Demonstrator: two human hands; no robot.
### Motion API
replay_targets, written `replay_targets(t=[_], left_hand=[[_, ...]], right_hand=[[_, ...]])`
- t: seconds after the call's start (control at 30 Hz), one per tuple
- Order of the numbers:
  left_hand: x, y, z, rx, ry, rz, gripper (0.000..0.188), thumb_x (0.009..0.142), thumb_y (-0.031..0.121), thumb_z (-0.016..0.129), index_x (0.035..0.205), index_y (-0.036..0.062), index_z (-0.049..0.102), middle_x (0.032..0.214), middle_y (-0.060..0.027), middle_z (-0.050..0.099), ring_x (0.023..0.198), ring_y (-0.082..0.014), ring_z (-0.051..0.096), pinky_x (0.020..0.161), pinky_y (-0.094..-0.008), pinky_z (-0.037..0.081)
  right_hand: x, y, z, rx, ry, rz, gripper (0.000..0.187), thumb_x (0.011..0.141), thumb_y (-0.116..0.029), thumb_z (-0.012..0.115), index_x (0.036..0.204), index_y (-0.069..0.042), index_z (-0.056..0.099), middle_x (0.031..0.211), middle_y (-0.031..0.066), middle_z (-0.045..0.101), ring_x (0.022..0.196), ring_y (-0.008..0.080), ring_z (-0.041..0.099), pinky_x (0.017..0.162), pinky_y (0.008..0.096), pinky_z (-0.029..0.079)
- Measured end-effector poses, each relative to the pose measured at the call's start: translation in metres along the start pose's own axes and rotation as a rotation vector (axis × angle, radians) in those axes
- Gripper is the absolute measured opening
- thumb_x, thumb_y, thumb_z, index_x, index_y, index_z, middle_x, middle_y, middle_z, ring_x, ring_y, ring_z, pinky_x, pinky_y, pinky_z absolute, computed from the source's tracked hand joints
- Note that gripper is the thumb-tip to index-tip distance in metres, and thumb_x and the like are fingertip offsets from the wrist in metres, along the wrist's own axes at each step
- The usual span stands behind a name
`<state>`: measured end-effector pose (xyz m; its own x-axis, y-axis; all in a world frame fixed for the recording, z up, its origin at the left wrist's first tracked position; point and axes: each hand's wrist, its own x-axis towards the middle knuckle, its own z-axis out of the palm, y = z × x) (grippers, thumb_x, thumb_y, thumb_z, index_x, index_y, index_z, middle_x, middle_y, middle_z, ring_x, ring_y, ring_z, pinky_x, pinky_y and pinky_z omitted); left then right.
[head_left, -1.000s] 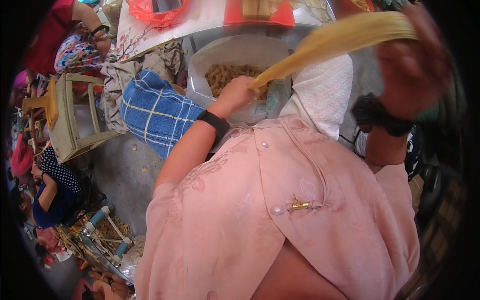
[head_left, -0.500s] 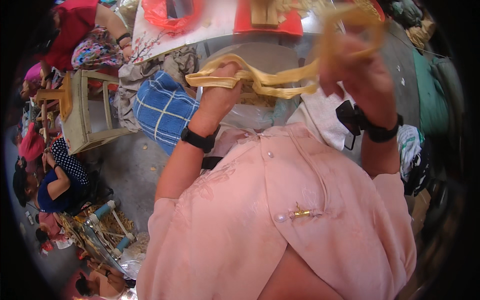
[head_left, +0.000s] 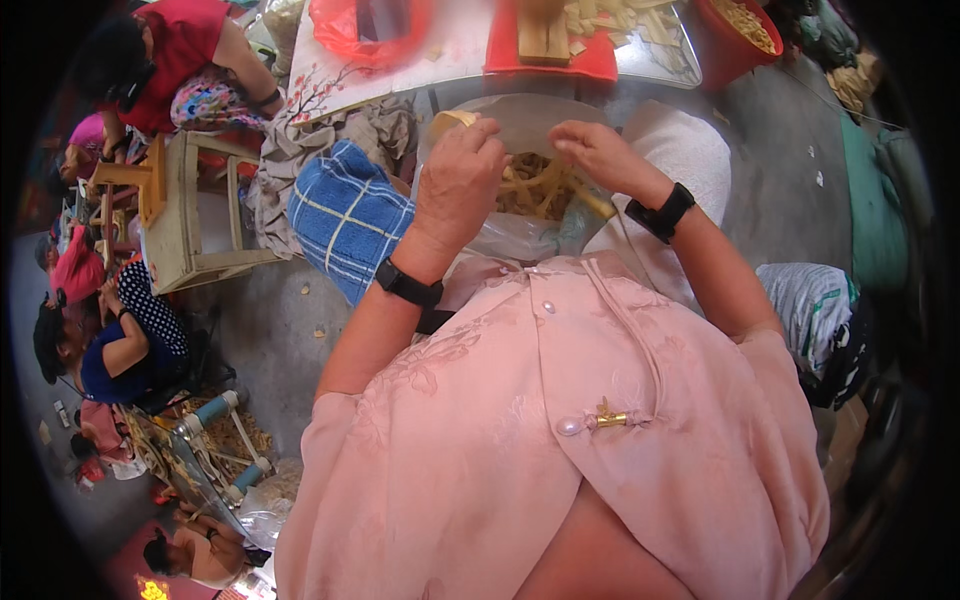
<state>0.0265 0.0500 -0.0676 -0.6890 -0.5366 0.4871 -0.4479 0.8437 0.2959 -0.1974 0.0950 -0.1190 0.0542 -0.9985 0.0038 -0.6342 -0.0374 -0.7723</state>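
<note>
My left hand (head_left: 462, 175) is closed with its fingers pinched, and part of a flat yellow strip (head_left: 452, 121) shows beyond the knuckles. My right hand (head_left: 604, 157) hovers a little to the right, fingers drawn together; what they hold, if anything, is hidden. Below both hands, between my knees, stands a wide tub lined with clear plastic (head_left: 500, 235). Yellow-brown curled strips (head_left: 535, 180) lie inside it. How the strip in my left hand runs on is hidden behind the hand.
Ahead is a white table (head_left: 450, 75) with a red plastic bag (head_left: 365, 45), a wooden block (head_left: 543, 40) on a red sheet and loose pale pieces. A red bucket (head_left: 745, 45) stands right of it. At left are a wooden stool (head_left: 180, 215) and seated people.
The long yellow strip stretched between my hands has dropped from view except for a bit at the left hand. My right hand has come down and left, over the tub.
</note>
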Motion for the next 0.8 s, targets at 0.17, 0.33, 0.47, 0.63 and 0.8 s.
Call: replay_targets(t=[0.17,0.33,0.47,0.63,0.8], left_hand=[[0.007,0.013,0.001,-0.203,-0.018,0.201,0.011,0.072,0.004,0.066,0.077,0.0026,0.056,0.093,-0.0088,0.060,0.084,-0.0288,0.059,0.074,-0.0365,0.047],[-0.007,0.033,0.003,-0.361,-0.163,0.262,0.012,0.072,0.002,0.066,0.082,0.0026,0.059,0.091,-0.0085,0.061,0.081,-0.0262,0.059,0.071,-0.0323,0.047],[-0.015,0.012,0.002,-0.951,-0.465,-0.326,0.024,0.088,0.024,0.061,0.093,0.0012,0.063,0.092,-0.0056,0.065,0.086,-0.0146,0.059,0.075,-0.0274,0.044],[-0.009,-0.003,-0.001,-1.671,-0.267,-0.928,0.065,0.093,0.059,0.028,0.109,0.0022,0.057,0.106,-0.0100,0.062,0.103,-0.0188,0.056,0.092,-0.0305,0.040],[-0.006,-0.009,-0.002,-1.885,0.030,-1.073,0.040,0.097,0.032,0.042,0.117,-0.0016,0.050,0.100,-0.0098,0.063,0.097,-0.0240,0.060,0.089,-0.0390,0.048]], right_hand=[[0.021,-0.031,-0.003,0.865,-0.246,0.381,0.041,0.093,-0.042,0.048,0.093,-0.004,0.061,0.082,-0.0005,0.058,0.074,0.0082,0.053,0.070,0.0217,0.043],[0.027,-0.071,-0.005,1.001,-0.301,0.266,0.027,0.094,-0.028,0.052,0.104,-0.005,0.061,0.075,-0.0010,0.057,0.068,0.0063,0.054,0.067,0.0222,0.047],[0.023,-0.068,-0.012,1.067,-0.306,0.165,0.019,0.092,-0.016,0.053,0.104,-0.002,0.060,0.071,-0.0023,0.055,0.068,0.0064,0.055,0.066,0.0221,0.048],[0.003,-0.079,-0.021,0.780,-0.424,0.006,0.024,0.089,-0.014,0.057,0.108,0.000,0.063,0.090,0.0004,0.063,0.077,0.0061,0.056,0.069,0.0210,0.047],[-0.010,-0.076,0.000,0.621,-0.601,-0.039,0.021,0.082,-0.008,0.059,0.100,-0.002,0.067,0.080,0.0013,0.063,0.073,0.0060,0.055,0.067,0.0217,0.046]])
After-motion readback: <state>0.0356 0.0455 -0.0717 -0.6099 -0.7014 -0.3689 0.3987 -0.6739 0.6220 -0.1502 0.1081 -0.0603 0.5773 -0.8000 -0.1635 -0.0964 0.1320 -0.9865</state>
